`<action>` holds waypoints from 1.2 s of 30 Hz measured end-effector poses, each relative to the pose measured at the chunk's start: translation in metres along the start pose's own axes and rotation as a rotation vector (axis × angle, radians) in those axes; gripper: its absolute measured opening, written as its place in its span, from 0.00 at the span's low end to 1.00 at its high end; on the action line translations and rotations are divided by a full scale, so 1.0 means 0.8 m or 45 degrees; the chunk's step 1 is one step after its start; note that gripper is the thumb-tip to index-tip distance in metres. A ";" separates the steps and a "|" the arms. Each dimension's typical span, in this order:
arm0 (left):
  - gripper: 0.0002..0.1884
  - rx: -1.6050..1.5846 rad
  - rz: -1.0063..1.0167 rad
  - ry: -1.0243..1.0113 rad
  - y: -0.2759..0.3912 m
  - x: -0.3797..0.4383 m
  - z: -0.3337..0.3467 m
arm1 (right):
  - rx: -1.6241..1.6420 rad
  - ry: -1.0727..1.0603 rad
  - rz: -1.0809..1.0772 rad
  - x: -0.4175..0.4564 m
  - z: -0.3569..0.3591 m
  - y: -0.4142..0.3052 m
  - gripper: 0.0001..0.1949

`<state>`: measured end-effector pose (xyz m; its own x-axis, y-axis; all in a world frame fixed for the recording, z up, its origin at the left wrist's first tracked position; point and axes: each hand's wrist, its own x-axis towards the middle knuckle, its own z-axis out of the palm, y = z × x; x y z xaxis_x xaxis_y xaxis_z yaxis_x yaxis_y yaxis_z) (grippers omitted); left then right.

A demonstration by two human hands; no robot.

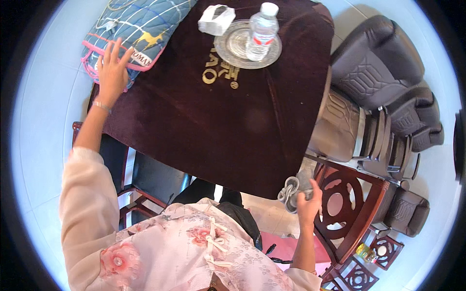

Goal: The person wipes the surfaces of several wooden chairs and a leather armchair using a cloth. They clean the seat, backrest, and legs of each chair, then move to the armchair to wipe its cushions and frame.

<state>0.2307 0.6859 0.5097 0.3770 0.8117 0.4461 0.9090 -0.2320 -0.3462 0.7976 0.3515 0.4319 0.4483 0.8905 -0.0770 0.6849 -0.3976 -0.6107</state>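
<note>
My left hand [113, 72] is spread, palm down, over the near edge of a blue quilted fabric piece [160, 25] with pink trim and a yellow horse motif; whether the fingers press on it cannot be told. A table under a dark maroon cloth [204, 127] carries the quilted piece at its far left. Off the table's near right corner, my right hand [309, 203] holds a bundled grey cord or strap [290, 194] with a looped end; part of the bundle is hidden behind the fingers.
A clear glass plate [233, 45] bears a plastic water bottle [260, 36] with a white cap; a white tissue pack [216, 20] lies beside it. Carved wooden chairs [378, 203] and dark padded chairs [378, 62] stand at the right. A black-seated chair [156, 178] is near my left side.
</note>
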 end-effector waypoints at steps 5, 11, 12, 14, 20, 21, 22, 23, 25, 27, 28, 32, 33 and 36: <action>0.28 -0.625 0.084 -0.043 0.179 -0.090 -0.065 | 0.461 0.189 -0.129 0.049 -0.012 -0.092 0.28; 0.26 -0.600 -0.286 -0.341 0.342 -0.183 -0.041 | -0.112 -0.331 -0.997 0.076 0.130 -0.220 0.28; 0.25 -0.672 -0.325 -0.334 0.349 -0.178 -0.039 | -0.116 -0.281 -1.037 0.087 0.141 -0.199 0.27; 0.24 -0.697 -0.289 -0.359 0.346 -0.180 -0.041 | -0.081 -0.219 -1.130 0.102 0.164 -0.171 0.26; 0.24 -0.599 -0.274 -0.429 0.324 -0.181 -0.049 | -0.132 0.370 -0.429 0.205 0.072 -0.026 0.28; 0.24 -0.610 -0.276 -0.430 0.326 -0.179 -0.047 | -0.245 0.382 -0.155 0.218 0.049 -0.007 0.26; 0.25 -0.656 -0.287 -0.430 0.338 -0.168 -0.050 | -0.168 0.376 -0.007 0.248 0.020 0.052 0.25; 0.25 -0.666 -0.286 -0.415 0.339 -0.169 -0.048 | 0.098 0.546 0.117 0.253 0.004 0.055 0.24; 0.25 -0.646 -0.277 -0.422 0.330 -0.169 -0.048 | 0.413 0.529 -0.042 0.256 -0.007 0.011 0.24; 0.25 -0.578 -0.285 -0.430 0.309 -0.180 -0.058 | 0.417 0.444 -0.311 0.232 0.018 -0.118 0.24; 0.26 -0.580 -0.285 -0.412 0.306 -0.177 -0.054 | 0.490 0.351 -0.470 0.223 0.042 -0.169 0.25; 0.26 -0.693 -0.287 -0.406 0.339 -0.171 -0.042 | 0.029 -0.165 -1.085 0.197 0.143 -0.249 0.28; 0.26 -0.703 -0.286 -0.430 0.344 -0.166 -0.044 | -0.104 -0.301 -1.136 0.200 0.165 -0.244 0.28; 0.25 -0.714 -0.305 -0.446 0.336 -0.167 -0.048 | -0.146 -0.135 -0.868 0.252 0.175 -0.217 0.23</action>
<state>0.4317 0.4943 0.3890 0.1615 0.9780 0.1323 0.9498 -0.1904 0.2483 0.6885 0.6308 0.4122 -0.1571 0.9642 0.2136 0.8526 0.2416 -0.4634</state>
